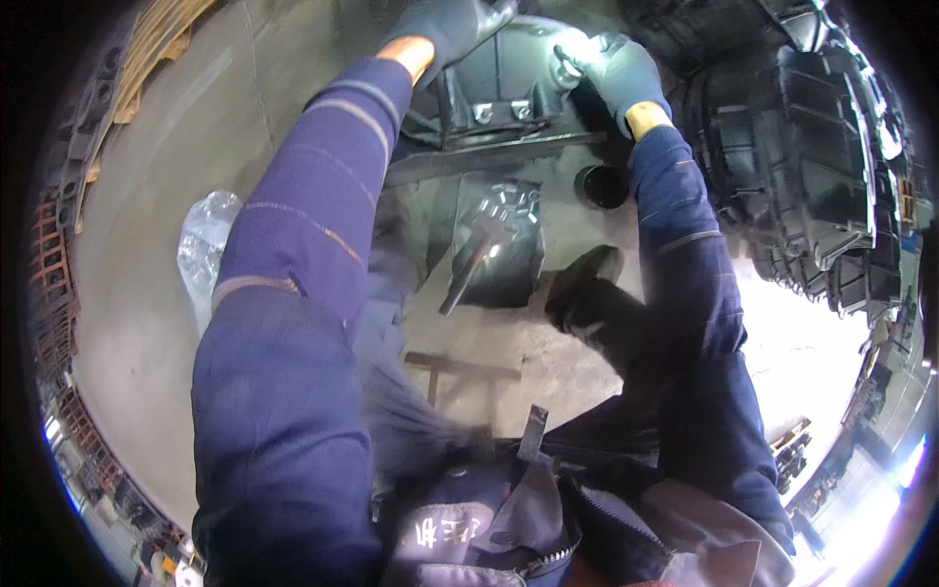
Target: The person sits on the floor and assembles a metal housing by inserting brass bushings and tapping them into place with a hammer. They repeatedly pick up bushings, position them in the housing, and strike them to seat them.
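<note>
Both my hands wear grey gloves and reach far forward to a dark metal part (pixel 494 68) with a curved, pale-edged rim. My left hand (pixel 445 29) is at its left side; most of its fingers are cut off by the frame's upper edge, and what they grip cannot be made out. On the right, my right hand (pixel 626 78) is closed round a small shiny cylindrical metal piece (pixel 565 70), partly lost in bright glare. Two light metal fittings (pixel 502 112) sit low on the dark part between my hands.
Below the part, a dark tray-like sheet (pixel 518 269) bears a hammer (pixel 481 247) and several small metal rings (pixel 509 201). A black round cup (pixel 601 186) stands nearby. A T-shaped metal bar (pixel 465 367) lies near my legs, a clear plastic bag (pixel 205 245) left, black ribbed tracks (pixel 782 147) right.
</note>
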{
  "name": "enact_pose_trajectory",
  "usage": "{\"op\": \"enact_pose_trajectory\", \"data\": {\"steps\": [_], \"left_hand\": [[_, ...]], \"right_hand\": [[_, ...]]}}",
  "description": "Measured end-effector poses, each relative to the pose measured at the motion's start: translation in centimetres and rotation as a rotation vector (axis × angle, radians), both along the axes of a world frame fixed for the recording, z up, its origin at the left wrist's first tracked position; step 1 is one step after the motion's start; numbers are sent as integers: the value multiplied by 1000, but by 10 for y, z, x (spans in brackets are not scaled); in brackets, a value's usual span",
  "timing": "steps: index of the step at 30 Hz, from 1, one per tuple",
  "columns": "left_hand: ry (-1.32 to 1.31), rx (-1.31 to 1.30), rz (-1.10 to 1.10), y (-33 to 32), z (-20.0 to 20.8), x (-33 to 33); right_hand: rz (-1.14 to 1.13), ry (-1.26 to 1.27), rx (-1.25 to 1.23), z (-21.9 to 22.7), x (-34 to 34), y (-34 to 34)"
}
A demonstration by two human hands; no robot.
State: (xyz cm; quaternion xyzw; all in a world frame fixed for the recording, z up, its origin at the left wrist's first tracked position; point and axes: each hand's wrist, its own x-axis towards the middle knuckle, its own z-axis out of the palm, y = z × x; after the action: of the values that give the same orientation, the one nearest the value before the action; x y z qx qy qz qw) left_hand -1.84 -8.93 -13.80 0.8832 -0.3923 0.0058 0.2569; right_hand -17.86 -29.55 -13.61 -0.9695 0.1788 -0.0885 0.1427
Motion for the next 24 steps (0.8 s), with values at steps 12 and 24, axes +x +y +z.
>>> {"op": "enact_pose_trajectory", "data": {"steps": [12,24], "left_hand": [[114,109,91,0,10,-12],[225,274,86,-2,12,-1]], "right_hand": [[-521,384,1300,-318,-295,275],[-1015,76,2673,-279,-240,241]]}}
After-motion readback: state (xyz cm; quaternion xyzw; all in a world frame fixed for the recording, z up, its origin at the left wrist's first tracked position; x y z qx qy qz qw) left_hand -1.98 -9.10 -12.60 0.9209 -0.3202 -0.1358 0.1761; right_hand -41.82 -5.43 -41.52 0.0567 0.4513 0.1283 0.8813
